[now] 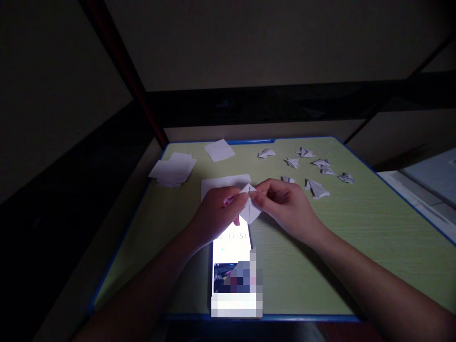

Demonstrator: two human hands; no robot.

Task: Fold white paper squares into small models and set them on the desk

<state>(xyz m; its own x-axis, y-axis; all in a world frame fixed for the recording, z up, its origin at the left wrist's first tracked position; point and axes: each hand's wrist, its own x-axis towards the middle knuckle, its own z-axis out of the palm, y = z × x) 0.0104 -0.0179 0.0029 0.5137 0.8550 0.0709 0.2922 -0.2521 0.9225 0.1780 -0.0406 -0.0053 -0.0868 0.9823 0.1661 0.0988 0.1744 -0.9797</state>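
Between my two hands is a folded piece of white paper point(251, 213), its pointed tip up and crease lines down its middle. My left hand point(221, 209) pinches its left side with the thumb in front. On the right edge, the thumb and forefinger of my right hand point(285, 202) grip it near the top. Below the paper lies a lit phone point(231, 249) showing a timer, partly covered by my left hand. A flat sheet of white paper point(223, 183) lies just behind my left hand, partly hidden by it.
The green table point(356, 237) has a blue rim. A stack of paper squares point(173, 170) sits at the back left, beside a single paper square point(220, 150). Several folded paper pieces point(316, 188) are scattered at the back right. A wall stands behind the table.
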